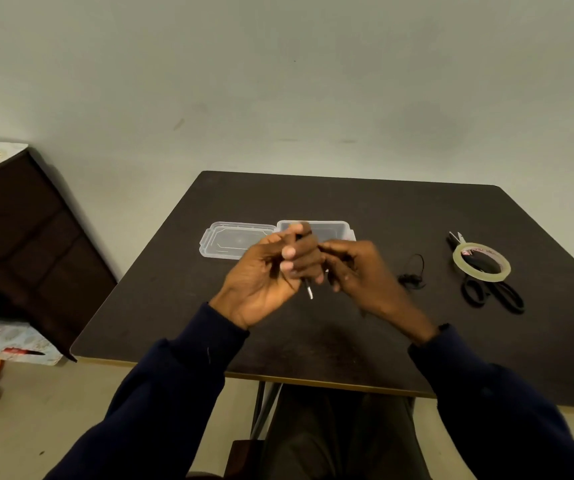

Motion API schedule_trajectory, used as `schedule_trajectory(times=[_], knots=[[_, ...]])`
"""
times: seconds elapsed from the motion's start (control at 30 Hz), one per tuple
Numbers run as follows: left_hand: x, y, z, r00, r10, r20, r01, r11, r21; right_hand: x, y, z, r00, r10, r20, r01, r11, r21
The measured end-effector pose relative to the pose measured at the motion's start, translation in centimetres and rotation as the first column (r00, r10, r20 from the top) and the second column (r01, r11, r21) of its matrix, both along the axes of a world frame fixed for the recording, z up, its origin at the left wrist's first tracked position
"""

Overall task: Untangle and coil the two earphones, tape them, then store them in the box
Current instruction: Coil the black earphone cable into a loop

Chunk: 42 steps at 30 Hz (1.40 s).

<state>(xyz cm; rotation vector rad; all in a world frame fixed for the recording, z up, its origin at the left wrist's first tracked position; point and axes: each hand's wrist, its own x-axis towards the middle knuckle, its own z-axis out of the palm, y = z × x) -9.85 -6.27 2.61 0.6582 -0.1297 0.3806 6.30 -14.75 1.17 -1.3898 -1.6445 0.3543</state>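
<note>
Head view: left hand [271, 271] grips one half-coiled earphone [308, 289], right hand [358, 271] grip unclear; second earphone [412, 275], tape [482, 262] and open box [316, 227] await.

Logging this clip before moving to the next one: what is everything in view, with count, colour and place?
table: one, dark brown, centre of view
box: one, clear plastic, open, far middle of table
lid: one, clear, flat, left of box
held earphone: one, black, silver plug hanging below the hands
loose earphone: one, black, bundled on table, right of the hands
tape roll: one, clear, lying on the scissors
scissors: one pair, black handles, right side of table
cabinet: one, dark, far left
left hand: fingers curled round held earphone
right hand: at the cable, grip blurred
</note>
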Motion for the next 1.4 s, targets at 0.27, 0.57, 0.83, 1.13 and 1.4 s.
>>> schedule_trajectory(times=[0.27,0.57,0.83,1.13,1.4], knots=[[1.2,2.4,0.7,0.768,0.637,0.073,-0.600,0.675,0.429,-3.5,-1.8,-2.2,0.990,0.141,0.002,-0.136,0.958,-0.252],[1.1,2.2,-3.3,0.688,0.695,-0.211,-0.148,0.419,0.896,0.2,-3.3,4.1,0.976,-0.042,0.214,0.026,0.997,0.077],[0.7,-0.6,-2.3,0.920,0.255,-0.298,-0.088,0.875,0.476,3.5,0.3,4.8,0.954,-0.300,-0.002,0.296,0.940,0.171],[1.2,0.0,0.6,0.947,0.319,0.027,-0.320,0.941,0.112,-1.0,-1.0,-0.9,0.976,0.008,0.217,0.006,0.998,-0.060],[2.5,1.3,-1.1,0.772,0.636,-0.004,-0.537,0.655,0.531,-1.7,-2.3,0.0,0.871,0.029,0.490,-0.025,1.000,-0.015]])
